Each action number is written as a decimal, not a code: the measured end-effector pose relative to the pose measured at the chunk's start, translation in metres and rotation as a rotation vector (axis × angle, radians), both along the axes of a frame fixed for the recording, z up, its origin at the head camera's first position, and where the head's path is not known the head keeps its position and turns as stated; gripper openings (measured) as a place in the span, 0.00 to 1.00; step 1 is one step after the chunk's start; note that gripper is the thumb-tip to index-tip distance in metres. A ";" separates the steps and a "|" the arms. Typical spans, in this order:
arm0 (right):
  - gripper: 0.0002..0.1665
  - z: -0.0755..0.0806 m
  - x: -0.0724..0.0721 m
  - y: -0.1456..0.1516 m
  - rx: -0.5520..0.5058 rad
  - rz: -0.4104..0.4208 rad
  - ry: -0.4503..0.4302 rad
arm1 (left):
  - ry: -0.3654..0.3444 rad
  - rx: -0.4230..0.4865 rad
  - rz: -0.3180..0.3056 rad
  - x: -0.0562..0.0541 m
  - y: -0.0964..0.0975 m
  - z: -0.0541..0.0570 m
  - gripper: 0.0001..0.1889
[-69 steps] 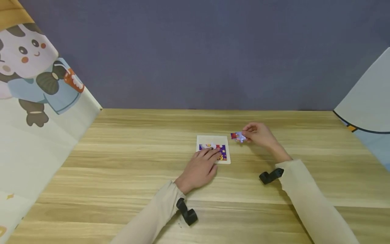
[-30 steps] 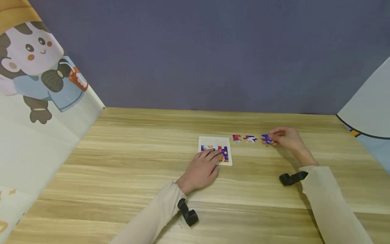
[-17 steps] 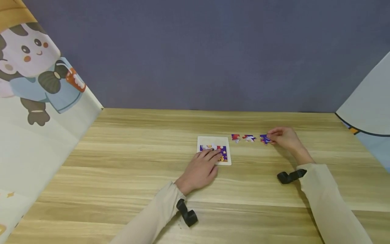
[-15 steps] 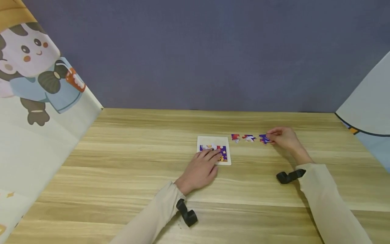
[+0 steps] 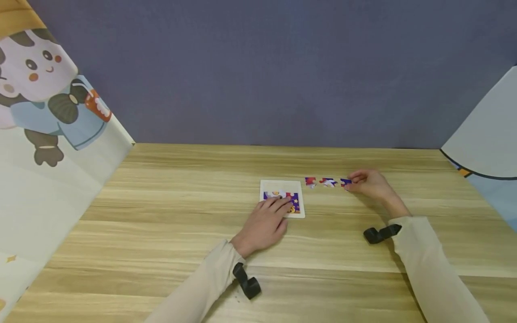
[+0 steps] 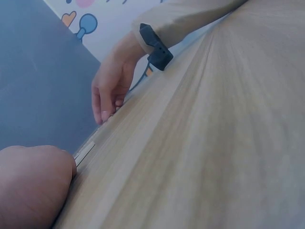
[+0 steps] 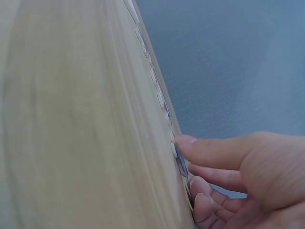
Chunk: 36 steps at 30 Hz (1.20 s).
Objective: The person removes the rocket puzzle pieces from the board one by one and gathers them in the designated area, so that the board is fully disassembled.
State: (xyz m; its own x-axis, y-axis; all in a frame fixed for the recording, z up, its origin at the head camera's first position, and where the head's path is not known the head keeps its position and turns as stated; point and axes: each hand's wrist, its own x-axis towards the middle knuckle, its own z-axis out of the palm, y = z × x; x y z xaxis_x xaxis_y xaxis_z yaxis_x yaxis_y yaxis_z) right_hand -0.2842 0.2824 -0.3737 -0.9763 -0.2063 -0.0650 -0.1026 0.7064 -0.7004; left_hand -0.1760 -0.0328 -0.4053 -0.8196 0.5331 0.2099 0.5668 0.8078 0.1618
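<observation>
My left hand rests with extended fingers on a white-framed jigsaw board. Purple, red and white picture parts show in the board's lower part; its upper part is bare, and my fingers cover some of the picture. To the right of the board, a purple puzzle piece lies at the fingertips of my right hand. In the right wrist view, my thumb is on this piece with the other fingers curled behind it. A red piece and a white-and-purple piece lie in line to its left.
Everything is on a wood-grain table. A dark grey panel stands along its back edge. On the left is a cartoon-printed sheet, and a pale printed sheet on the right.
My right hand has left the piece beside the red one, moved right to the purple piece, then drifted slightly left with it. My left hand has stayed on the board.
</observation>
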 end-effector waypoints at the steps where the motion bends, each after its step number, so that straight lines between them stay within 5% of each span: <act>1: 0.29 0.000 0.000 0.000 0.004 0.004 -0.009 | 0.003 0.002 -0.001 0.000 0.000 0.000 0.25; 24: 0.27 0.006 0.004 -0.004 -0.034 0.017 -0.027 | -0.005 0.013 -0.001 0.000 0.001 0.002 0.25; 36: 0.23 0.016 0.015 -0.029 -0.044 0.106 0.101 | -0.005 0.015 -0.003 -0.001 0.000 0.000 0.25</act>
State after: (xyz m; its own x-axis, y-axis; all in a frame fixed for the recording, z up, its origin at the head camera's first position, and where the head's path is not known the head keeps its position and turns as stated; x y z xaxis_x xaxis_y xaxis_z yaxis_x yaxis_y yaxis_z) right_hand -0.2694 0.2534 -0.3579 -0.9500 -0.3092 0.0436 -0.2464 0.6565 -0.7130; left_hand -0.1765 -0.0326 -0.4053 -0.8193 0.5322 0.2134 0.5682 0.8037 0.1768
